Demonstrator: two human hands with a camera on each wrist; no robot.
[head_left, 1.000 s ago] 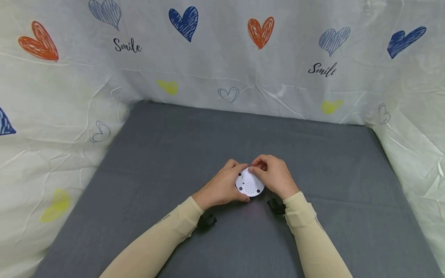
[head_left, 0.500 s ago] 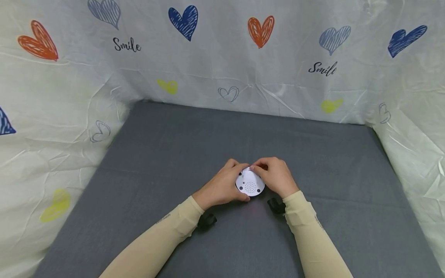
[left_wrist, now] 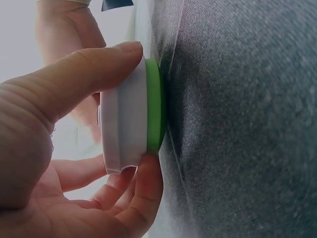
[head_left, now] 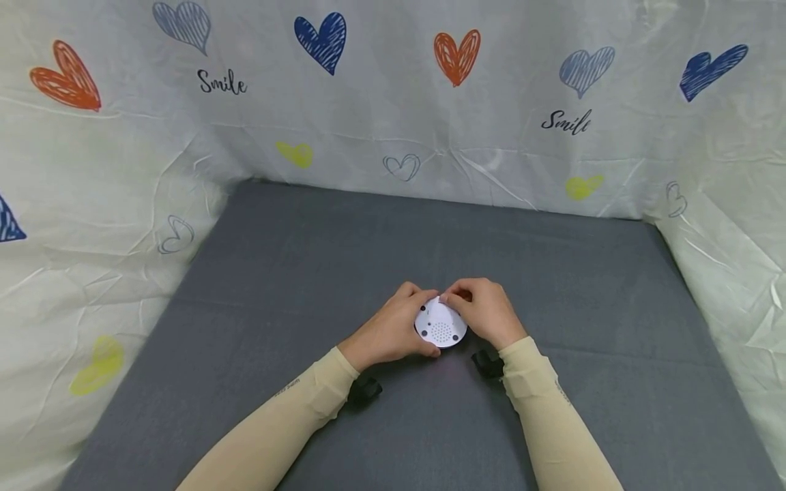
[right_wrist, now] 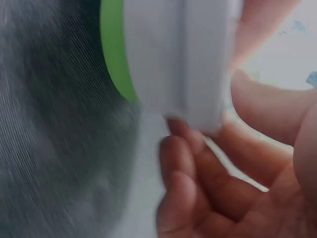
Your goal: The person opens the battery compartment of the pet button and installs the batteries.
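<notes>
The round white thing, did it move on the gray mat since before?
No. The round white thing sits at the same spot on the gray mat, between both hands; the tiny shift matches the hearts' camera shift.

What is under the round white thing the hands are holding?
Under the round white disc sits a green layer, and that lies on the grey cloth. The left hand and right hand grip its sides. The green face pressed to the cloth stays hidden.
</notes>
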